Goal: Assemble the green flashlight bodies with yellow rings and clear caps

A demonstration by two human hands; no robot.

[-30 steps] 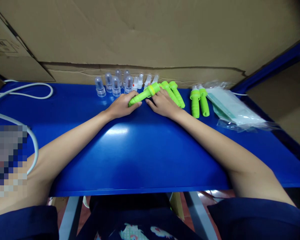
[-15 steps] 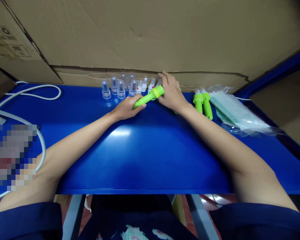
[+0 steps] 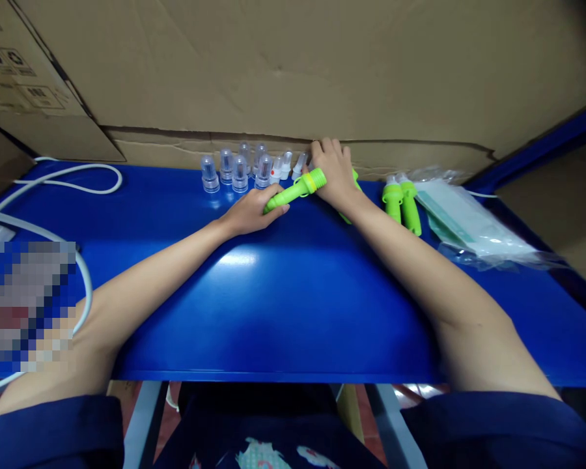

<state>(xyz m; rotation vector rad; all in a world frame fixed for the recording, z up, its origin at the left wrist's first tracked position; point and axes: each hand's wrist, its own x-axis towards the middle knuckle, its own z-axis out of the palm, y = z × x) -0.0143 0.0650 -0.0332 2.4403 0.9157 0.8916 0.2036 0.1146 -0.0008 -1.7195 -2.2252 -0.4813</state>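
Observation:
My left hand (image 3: pixel 248 213) is closed round the lower end of a bright green plastic tube (image 3: pixel 293 191), which slants up to the right above the blue table (image 3: pixel 283 293). My right hand (image 3: pixel 333 170) reaches past the tube's ridged top, its fingers curled over the small white nozzle pieces (image 3: pixel 288 165) at the back edge. What those fingers hold is hidden. More green tubes (image 3: pixel 355 184) lie partly hidden under my right hand.
Several clear caps (image 3: pixel 237 170) stand in a cluster at the back of the table. Two green tubes (image 3: pixel 402 202) lie to the right, beside a clear plastic bag (image 3: pixel 469 225). A white cable (image 3: pixel 73 185) loops at the left. Cardboard boxes (image 3: pixel 293 71) wall the back.
My right hand has moved from beside the held tube up to the white nozzle pieces at the back. My left hand keeps the green tube.

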